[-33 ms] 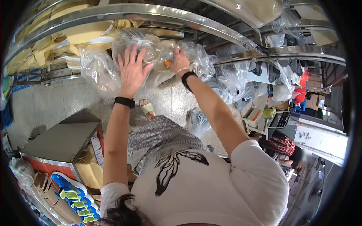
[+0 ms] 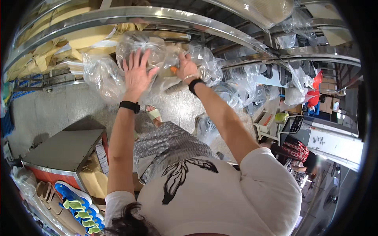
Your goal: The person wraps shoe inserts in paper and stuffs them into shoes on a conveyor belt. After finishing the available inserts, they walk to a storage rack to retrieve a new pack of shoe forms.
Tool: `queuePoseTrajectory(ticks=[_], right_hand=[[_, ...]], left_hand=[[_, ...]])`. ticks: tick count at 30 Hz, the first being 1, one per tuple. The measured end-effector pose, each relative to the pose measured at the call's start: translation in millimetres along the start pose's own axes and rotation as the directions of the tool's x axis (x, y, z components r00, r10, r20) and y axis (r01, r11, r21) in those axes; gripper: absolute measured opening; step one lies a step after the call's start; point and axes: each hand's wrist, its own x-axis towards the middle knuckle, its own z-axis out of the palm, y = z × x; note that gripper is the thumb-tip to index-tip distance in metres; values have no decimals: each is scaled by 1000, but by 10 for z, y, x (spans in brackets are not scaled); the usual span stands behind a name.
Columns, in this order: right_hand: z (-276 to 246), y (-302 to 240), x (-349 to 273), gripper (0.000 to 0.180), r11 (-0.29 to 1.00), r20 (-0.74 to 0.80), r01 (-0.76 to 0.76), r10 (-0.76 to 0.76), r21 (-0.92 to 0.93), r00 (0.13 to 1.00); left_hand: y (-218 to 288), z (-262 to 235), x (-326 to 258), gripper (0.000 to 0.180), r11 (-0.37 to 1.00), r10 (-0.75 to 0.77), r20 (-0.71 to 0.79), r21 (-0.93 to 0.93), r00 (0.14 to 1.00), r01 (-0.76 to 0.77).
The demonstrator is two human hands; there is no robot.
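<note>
My left hand [image 2: 138, 74] lies with its fingers spread on a bulging clear plastic bag [image 2: 151, 43] at the shelf edge. To its right, my right hand [image 2: 186, 67] is partly curled against more clear plastic [image 2: 210, 65]. Beside its thumb shows a small orange thing [image 2: 173, 69], too little of it visible to name. What those fingers grip is hidden. Another clear bag [image 2: 98, 76] hangs left of my left hand. The contents of the bags are hard to make out through the shiny film.
Metal shelf rails [image 2: 157, 11] curve across the top, with tan paper [image 2: 88, 39] at left. At lower left stands a grey-topped cabinet [image 2: 65, 147] near blue and green shoes [image 2: 75, 196]. Bagged goods [image 2: 240, 90] fill the right side, where another person [image 2: 297, 151] is visible farther off.
My right hand has shifted very slightly toward me along with the orange thing. My left hand keeps its place on the bag.
</note>
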Motion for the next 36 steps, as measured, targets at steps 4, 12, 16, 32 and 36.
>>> queuePoseTrajectory(ticks=[4,12,16,32,36], right_hand=[[-50,77,-535,53,994,78,79,-73,-77,994],[-188,-72,-1479,37,991,265,110,-127,80,956],[-293,-72,-1712,31,984,223,58,-96,171,970],[-1713,-267,-1800,20,803,-92,-45,123,594,988],[-2317,-454,-1866,12,828,-239,90,54,554,970]], left_hand=[[-42,143,42,70,999,-9,112,-35,994,12],[-80,161,70,72,999,41,77,-28,996,-39],[-127,163,64,72,998,47,81,-43,996,-44],[-77,-200,-744,30,757,-335,-116,-623,935,194],[-214,307,-1766,24,387,-575,305,-716,759,581]])
